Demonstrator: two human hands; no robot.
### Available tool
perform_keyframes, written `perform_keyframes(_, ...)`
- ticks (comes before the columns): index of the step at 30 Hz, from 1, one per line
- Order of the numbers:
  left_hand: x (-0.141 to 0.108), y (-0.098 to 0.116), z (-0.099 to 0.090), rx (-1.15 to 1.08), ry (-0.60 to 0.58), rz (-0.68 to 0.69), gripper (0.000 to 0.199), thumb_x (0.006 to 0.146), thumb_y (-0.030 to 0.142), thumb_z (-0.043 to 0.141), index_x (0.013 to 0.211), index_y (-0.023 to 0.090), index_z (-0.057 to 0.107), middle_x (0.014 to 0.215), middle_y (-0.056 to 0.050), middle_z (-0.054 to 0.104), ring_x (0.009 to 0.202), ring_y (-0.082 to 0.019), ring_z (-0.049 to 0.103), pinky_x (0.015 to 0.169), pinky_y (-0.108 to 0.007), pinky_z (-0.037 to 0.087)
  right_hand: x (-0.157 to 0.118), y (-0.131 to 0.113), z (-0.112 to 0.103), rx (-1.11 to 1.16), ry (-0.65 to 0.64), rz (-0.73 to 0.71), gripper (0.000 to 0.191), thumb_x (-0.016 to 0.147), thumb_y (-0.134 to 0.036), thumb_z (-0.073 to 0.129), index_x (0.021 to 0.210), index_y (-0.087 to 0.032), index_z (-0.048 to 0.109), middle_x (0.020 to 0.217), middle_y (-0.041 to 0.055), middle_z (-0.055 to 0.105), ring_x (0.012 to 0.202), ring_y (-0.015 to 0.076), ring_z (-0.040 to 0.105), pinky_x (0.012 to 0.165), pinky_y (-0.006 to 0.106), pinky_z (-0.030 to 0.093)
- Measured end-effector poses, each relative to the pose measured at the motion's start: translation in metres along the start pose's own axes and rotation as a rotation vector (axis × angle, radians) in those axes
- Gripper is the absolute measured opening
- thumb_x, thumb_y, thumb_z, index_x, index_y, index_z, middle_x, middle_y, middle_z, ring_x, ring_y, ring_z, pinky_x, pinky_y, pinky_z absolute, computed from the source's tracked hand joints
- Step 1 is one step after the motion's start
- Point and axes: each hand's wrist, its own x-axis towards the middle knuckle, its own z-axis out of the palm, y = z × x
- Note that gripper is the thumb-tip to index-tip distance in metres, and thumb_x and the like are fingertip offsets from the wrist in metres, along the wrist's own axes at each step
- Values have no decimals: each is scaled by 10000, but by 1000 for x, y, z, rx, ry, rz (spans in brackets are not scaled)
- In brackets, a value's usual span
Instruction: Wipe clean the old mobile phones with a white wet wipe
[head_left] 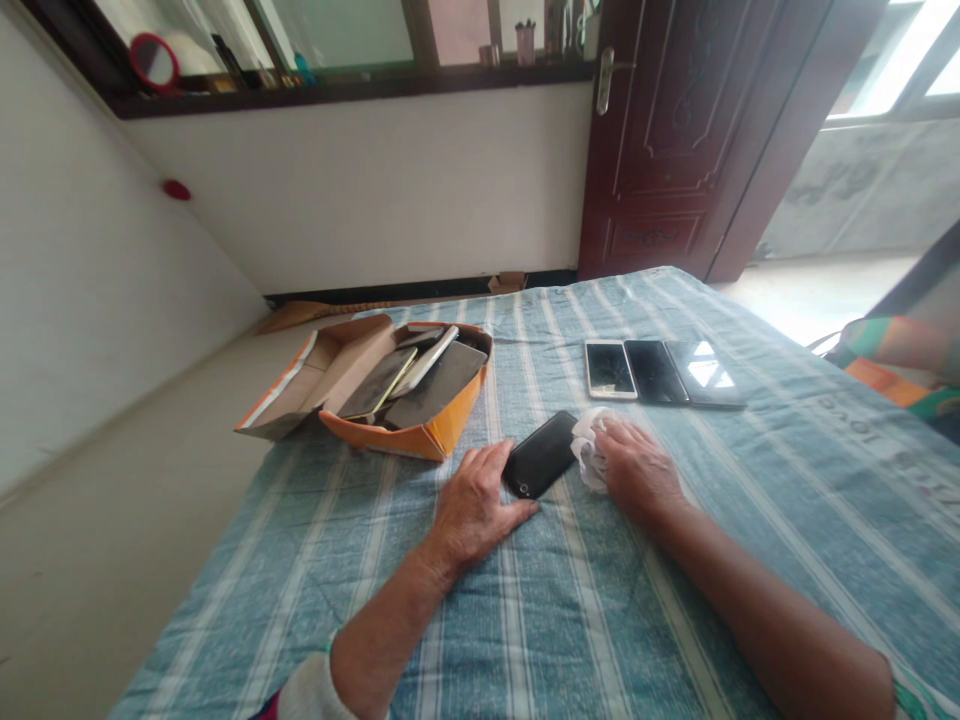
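A black smartphone lies at a slant on the striped cloth. My left hand grips its lower left end, thumb at the bottom edge and fingers along the left side. Bunched in my right hand is a crumpled white tissue, which meets the phone's right edge. Behind my left hand stands an orange cardboard box, its lid folded open to the left, with several phones piled inside. Beyond my right hand three phones lie side by side: a white-framed phone, a black phone and a dark glossy phone.
A blue and white striped cloth covers the surface under everything. Past its far edge are a white wall and a dark red door. A window ledge holds a round mirror and small items. Colourful fabric is at the right.
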Motion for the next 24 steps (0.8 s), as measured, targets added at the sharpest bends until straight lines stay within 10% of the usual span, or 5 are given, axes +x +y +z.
perform_keyframes(24,-1,12,4,-42,99,-51,609,621,210,720,1199,170,533,1110,-87,650,1005,-261,573,918,-422,478,6,-3,-4,426,15,9,453,686,5,390,980,-191,673,987,76,671,987,233,588,884,381,482)
